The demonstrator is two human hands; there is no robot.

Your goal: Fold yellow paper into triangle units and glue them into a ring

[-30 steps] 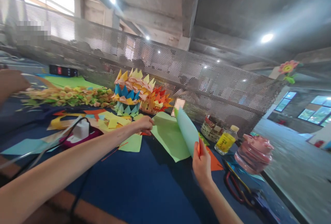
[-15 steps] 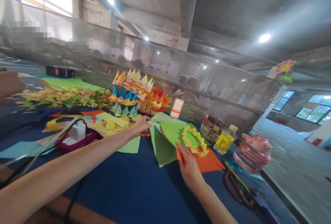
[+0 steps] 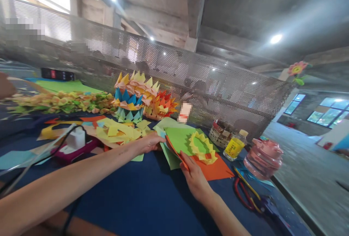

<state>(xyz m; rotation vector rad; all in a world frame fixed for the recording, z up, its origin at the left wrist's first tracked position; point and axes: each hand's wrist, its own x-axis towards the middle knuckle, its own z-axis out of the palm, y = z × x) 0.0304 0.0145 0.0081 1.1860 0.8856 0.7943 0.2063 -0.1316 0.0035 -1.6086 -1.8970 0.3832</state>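
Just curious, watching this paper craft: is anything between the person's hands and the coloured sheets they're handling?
Nothing visible. The right hand already pinches the near edge of the stacked green sheet and orange sheet; the left hand touches their far-left corner. A yellow paper ring lies on top.

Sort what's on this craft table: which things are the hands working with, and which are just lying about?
In hand:
left hand and right hand on the stack of coloured sheets; yellow paper ring resting on it.

Lying about:
folded paper crowns, yellow bottle, pink jar, scissors, small basket.
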